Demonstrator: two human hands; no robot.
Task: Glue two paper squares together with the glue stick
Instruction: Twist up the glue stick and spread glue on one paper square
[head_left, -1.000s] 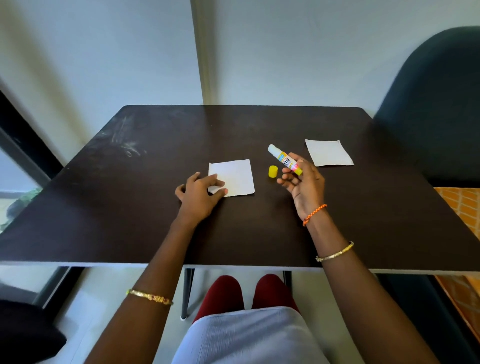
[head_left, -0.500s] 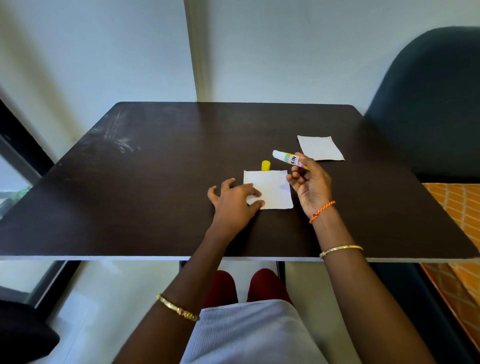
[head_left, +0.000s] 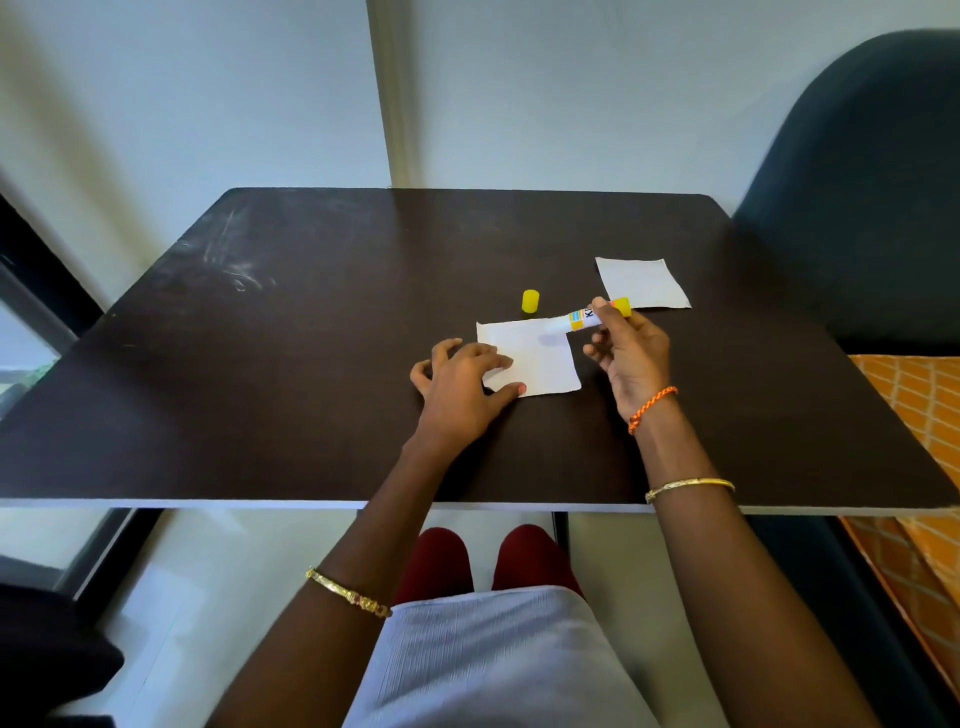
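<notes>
A white paper square (head_left: 540, 353) lies on the dark table (head_left: 291, 364) in front of me. My left hand (head_left: 462, 384) rests flat on its left edge, fingers spread, pinning it down. My right hand (head_left: 631, 353) grips an uncapped glue stick (head_left: 589, 318), tilted so that its white tip points left and down over the square's upper right corner. The stick's yellow cap (head_left: 530, 301) stands on the table just behind the square. A second white paper square (head_left: 641, 283) lies farther back on the right, untouched.
A dark upholstered chair (head_left: 857, 208) stands beyond the table's right side. An orange patterned cloth (head_left: 919, 415) lies to the right below table level. The table's near edge runs just above my knees. A pale wall lies behind the table.
The left hand slid the near paper square to the right, toward the right hand. The right hand turned the glue stick and lowered its tip over that square.
</notes>
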